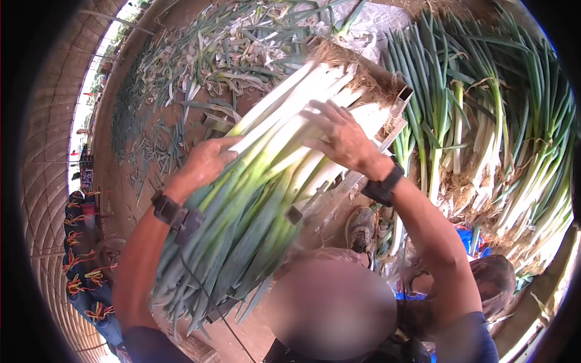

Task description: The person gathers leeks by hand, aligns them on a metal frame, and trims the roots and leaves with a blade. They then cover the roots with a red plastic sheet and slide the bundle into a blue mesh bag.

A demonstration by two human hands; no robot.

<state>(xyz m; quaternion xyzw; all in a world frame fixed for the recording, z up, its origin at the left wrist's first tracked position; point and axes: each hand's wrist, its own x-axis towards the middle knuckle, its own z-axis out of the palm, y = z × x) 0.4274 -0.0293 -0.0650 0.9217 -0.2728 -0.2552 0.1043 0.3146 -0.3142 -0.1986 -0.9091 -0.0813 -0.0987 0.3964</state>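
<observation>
A thick bundle of leeks (266, 181) lies across a metal frame (357, 181), white stems and roots pointing away, green leaves toward me. My left hand (209, 160) presses against the bundle's left side, near where the stems turn green. My right hand (339, 136) rests flat on top of the white stems, fingers spread. Both wrists wear dark bands.
A large heap of untrimmed leeks (502, 139) stands at the right. Cut leaves and trimmings (212, 54) litter the dirt floor at the top left. A shoe (361, 230) shows under the frame. Blue crates with coloured bands (88, 272) sit at the lower left.
</observation>
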